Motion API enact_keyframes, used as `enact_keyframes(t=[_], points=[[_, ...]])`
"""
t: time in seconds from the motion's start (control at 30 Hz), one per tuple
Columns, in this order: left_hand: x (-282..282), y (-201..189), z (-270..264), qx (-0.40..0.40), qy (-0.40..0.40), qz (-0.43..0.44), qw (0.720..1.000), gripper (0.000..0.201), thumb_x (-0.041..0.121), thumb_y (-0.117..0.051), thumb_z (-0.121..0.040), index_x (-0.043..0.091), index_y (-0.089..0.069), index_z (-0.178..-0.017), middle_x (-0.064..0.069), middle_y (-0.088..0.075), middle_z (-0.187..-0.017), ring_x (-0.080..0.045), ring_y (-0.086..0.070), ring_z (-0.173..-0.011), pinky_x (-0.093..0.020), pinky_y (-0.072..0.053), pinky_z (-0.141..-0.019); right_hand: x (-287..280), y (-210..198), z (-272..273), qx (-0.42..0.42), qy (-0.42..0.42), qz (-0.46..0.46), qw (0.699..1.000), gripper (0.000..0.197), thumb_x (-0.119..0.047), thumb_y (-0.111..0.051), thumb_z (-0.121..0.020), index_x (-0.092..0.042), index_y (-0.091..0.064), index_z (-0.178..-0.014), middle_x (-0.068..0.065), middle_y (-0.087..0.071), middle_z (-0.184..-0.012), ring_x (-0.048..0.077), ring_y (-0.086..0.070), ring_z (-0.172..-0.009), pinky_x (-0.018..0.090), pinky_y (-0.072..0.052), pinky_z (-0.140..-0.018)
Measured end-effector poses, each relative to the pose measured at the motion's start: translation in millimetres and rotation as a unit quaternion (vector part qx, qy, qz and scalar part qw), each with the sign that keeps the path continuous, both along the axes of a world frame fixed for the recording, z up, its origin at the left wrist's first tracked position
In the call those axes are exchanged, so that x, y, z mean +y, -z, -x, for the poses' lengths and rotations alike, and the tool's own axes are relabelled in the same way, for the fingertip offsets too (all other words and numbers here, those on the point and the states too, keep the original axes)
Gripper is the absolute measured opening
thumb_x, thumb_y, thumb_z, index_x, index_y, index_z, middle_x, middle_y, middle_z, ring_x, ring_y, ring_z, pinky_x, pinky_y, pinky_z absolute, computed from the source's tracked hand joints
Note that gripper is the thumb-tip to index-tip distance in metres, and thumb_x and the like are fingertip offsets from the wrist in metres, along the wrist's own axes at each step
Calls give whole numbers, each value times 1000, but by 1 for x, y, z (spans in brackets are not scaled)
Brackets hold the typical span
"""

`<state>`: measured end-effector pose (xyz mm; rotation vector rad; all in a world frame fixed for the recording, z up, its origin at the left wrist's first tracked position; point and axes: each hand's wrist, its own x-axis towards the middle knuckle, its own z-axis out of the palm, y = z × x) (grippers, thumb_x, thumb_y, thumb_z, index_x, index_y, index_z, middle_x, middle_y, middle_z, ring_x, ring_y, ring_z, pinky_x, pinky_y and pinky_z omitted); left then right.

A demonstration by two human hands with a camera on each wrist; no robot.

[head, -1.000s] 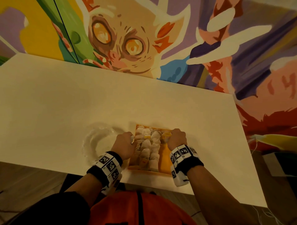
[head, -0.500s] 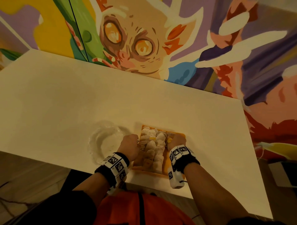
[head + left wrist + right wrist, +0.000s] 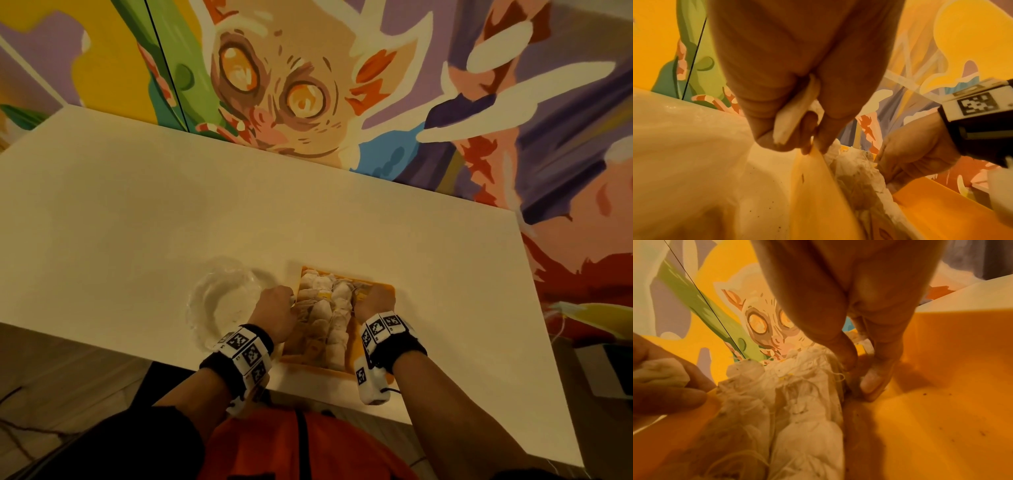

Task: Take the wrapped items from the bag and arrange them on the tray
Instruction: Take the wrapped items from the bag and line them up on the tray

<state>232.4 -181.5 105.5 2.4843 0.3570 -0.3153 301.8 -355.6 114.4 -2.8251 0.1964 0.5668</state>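
Observation:
An orange tray (image 3: 383, 286) lies near the table's front edge, with several white wrapped items (image 3: 325, 318) packed in rows on it. A crumpled clear bag (image 3: 222, 301) lies just left of the tray. My left hand (image 3: 797, 142) is at the tray's left rim (image 3: 818, 186), its fingers curled round one white wrapped item (image 3: 795, 116). My right hand (image 3: 857, 379) is inside the tray at the right side of the pile (image 3: 797, 394). Its thumb and fingertips (image 3: 873, 382) pinch the edge of a wrapped item there.
The white table (image 3: 171, 205) stretches far to the left and back, up to a painted wall (image 3: 308, 85). The right part of the tray floor (image 3: 941, 402) is bare, with dark crumbs. The table's front edge runs just under my wrists.
The head view has shifted a little. Both hands stay at the tray's sides with hardly any movement.

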Motion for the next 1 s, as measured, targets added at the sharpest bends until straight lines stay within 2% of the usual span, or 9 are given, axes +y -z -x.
enact_keyframes(t=[0.13, 0.2, 0.3, 0.37, 0.47, 0.6, 0.77, 0.87, 1.0], points=[[6, -12, 3, -36, -34, 56, 997, 20, 26, -56, -94, 12, -68, -100, -3, -66, -101, -25, -61, -94, -34, -47, -84, -8, -8, 3, 13, 31, -54, 998, 22, -9, -50, -94, -2, -59, -75, 14, -65, -89, 28, -63, -92, 33, -51, -78], [11, -17, 5, -48, -134, 210, 967, 20, 28, -55, -95, 14, -68, -91, -2, -63, -79, -22, -58, -70, -36, -50, -69, -15, -8, 5, 15, 30, -75, 997, 18, -12, -52, -93, 2, -62, -98, 19, -63, -110, 33, -61, -104, 32, -49, -78], [15, -30, 9, -32, -296, 499, 814, 21, 22, -51, -99, 4, -62, -99, -5, -49, -70, -17, -47, -55, -31, -39, -51, -25, -11, 11, 3, -2, -116, 993, 29, -19, -53, -94, -4, -58, -118, 16, -57, -125, 31, -56, -113, 31, -48, -85], [15, -41, 11, -29, -332, 602, 726, 22, 26, -49, -100, 5, -56, -101, -5, -49, -71, -18, -48, -57, -31, -41, -52, -24, -22, 19, -40, -25, -180, 982, 29, -21, -57, -94, -10, -57, -121, 9, -59, -122, 19, -58, -103, 13, -44, -73], [7, -48, 14, -20, -353, 666, 657, 15, 25, -49, -95, 11, -48, -90, -6, -48, -71, -21, -47, -60, -33, -42, -60, -10, -47, 37, -96, -103, -318, 937, 20, -21, -67, -89, -20, -65, -109, -6, -66, -103, 5, -61, -82, 7, -43, -64], [-18, -57, 26, 9, -330, 688, 646, 18, 24, -45, -90, 17, -41, -73, -7, -49, -66, -22, -52, -57, -26, -48, -53, 5, -59, 61, -8, -237, -415, 878, 35, -25, -80, -78, -27, -68, -111, -12, -62, -101, 7, -62, -75, 15, -50, -65], [-45, -61, 44, -5, -323, 702, 634, 46, 19, -39, -93, 15, -58, -50, -3, -55, -55, -15, -56, -48, -24, -48, -50, -2, -41, 68, -79, -281, -361, 886, 15, -30, -73, -84, -29, -73, -99, -12, -54, -94, 0, -52, -84, 10, -40, -69], [-52, -53, 49, 12, -337, 690, 641, 34, 14, -44, -91, 7, -62, -63, -6, -59, -59, -15, -58, -51, -31, -47, -64, -15, -36, 69, -83, -242, -384, 887, 5, -30, -70, -87, -30, -70, -92, -11, -61, -91, 3, -57, -82, 23, -49, -72], [-57, -40, 44, 37, -344, 609, 714, 10, 10, -52, -91, 2, -56, -89, -15, -55, -94, -27, -58, -78, -35, -52, -64, -38, -28, 66, -78, -190, -398, 894, 7, -24, -66, -91, -26, -69, -96, -12, -70, -89, 3, -65, -81, 33, -57, -75]])
